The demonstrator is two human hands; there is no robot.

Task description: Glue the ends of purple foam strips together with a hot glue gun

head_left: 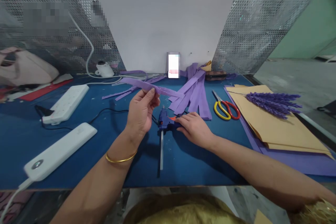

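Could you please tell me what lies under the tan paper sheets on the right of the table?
Purple paper shows along the left and near edges of the tan sheets; whatever lies beneath their middle is covered and cannot be seen.

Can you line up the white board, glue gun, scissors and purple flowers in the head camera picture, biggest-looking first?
1. White board
2. Purple flowers
3. Scissors and glue gun: unsure, right hand hides part

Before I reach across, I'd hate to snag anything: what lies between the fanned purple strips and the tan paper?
In the head view, the scissors on the blue table, then the purple sheet edging out beneath the tan paper.
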